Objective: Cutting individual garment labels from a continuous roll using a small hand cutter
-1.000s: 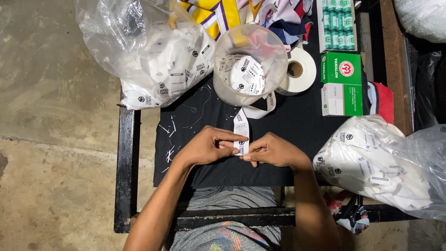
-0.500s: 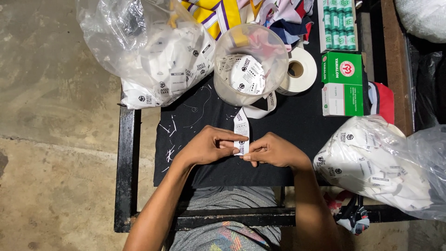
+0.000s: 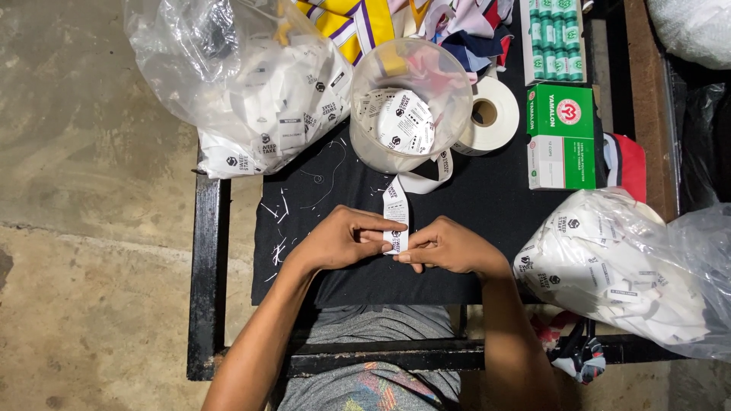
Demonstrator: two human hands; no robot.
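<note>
Single head-worn view, looking almost straight down from above the seated person. Close range: black table (image 3: 487, 213) fills centre frame, concrete floor (image 3: 84, 228) at left, person's lap at near edge, clutter at far edge. No second view.

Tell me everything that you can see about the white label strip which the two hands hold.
The white label strip is a narrow woven-looking ribbon with dark print at intervals. It comes out of the clear round container, curves down over the black cloth, and ends between the hands. The left hand and the right hand pinch its lower end from either side with their fingertips. That end stands roughly upright in the picture; whether it is folded cannot be told.
</note>
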